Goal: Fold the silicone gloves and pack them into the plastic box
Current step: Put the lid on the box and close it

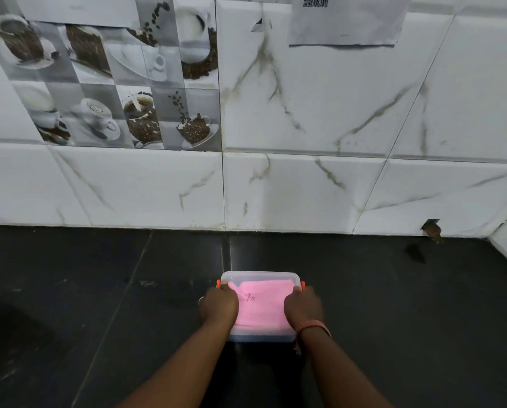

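Pink gloves (261, 304) lie folded inside one clear box (259, 276) on the dark counter (99, 290); how many gloves I cannot tell. Two hands press on the box: the left hand (219, 304) and right hand (303, 306) each grip a side by one of two orange clips (303, 285).

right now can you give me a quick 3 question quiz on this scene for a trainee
1. True or false: the pink gloves lie on the counter beside the plastic box.
2. Which hands touch the box? A) left only B) right only C) both
3. Fill in: the clips at the box's ends are coloured ____.

Key:
1. False; they lie inside the box.
2. C; the left hand and right hand press on its two sides.
3. Orange.
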The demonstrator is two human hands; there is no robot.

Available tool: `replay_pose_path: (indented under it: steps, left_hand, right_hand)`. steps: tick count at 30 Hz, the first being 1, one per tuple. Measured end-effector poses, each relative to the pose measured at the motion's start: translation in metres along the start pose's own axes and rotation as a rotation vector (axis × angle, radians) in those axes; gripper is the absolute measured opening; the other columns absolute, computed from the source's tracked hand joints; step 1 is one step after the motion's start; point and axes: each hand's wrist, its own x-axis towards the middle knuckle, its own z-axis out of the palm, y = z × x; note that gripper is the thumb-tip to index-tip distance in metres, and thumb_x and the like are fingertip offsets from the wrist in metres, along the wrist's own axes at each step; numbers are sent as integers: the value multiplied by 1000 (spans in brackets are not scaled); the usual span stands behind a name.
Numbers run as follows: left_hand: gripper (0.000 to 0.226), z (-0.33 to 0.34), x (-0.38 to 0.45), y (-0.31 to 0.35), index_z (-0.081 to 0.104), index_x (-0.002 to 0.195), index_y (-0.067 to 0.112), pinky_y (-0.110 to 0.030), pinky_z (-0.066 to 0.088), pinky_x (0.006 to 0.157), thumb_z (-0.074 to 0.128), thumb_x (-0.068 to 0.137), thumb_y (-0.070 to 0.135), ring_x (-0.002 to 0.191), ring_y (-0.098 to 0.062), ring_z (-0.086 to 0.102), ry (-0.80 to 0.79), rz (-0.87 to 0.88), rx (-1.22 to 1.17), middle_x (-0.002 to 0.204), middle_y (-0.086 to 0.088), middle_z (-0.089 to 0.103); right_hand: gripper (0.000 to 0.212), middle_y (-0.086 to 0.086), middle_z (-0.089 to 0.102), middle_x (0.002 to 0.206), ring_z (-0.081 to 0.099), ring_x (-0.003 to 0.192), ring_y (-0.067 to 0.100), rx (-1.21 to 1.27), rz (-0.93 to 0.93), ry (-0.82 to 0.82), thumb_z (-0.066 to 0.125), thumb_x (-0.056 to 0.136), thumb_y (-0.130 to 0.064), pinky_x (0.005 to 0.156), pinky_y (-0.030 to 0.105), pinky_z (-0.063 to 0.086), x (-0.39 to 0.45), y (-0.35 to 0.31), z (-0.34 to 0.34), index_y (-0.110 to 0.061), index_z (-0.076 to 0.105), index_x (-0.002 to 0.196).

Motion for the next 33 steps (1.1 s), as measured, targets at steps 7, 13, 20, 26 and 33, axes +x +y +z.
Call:
replay_pose_path:
  steps: [7,13,20,26,33]
  left_hand:
    - [29,-14,39,58,68,113,-12,-40,55,86,51,97,5,107,-42,69,-97,-38,-313,116,-29,70]
    - [20,-6,72,99,78,106,-3,-49,58,99,65,95,7,105,-34,72,-98,138,-354,111,-24,76]
    - [13,19,123,106,81,93,0,-44,58,99,77,90,12,101,-28,72,-62,122,-414,104,-23,78]
    - [25,32,140,114,81,113,17,-24,46,78,62,101,29,105,-27,71,121,225,-138,114,-11,78]
    - [31,22,140,124,80,111,10,-30,51,86,55,104,28,110,-33,69,67,250,63,117,-18,76]
  right_hand:
    - [32,21,61,117,62,106,39,177,-16,35,49,84,-5,94,44,52,32,-39,-24,2,61,113]
    - [45,19,71,116,64,97,35,268,-170,95,45,78,5,90,35,52,73,-67,-33,-4,70,114]
    - [52,13,58,143,56,128,33,126,-191,62,48,94,-4,105,29,42,129,-83,-15,-17,55,144]
    - [51,9,58,145,57,127,31,135,-212,195,44,100,-8,103,32,44,150,-82,12,-25,50,148]
    - [56,8,48,153,51,135,28,55,-258,144,36,102,-7,108,31,39,148,-83,10,-22,34,156]
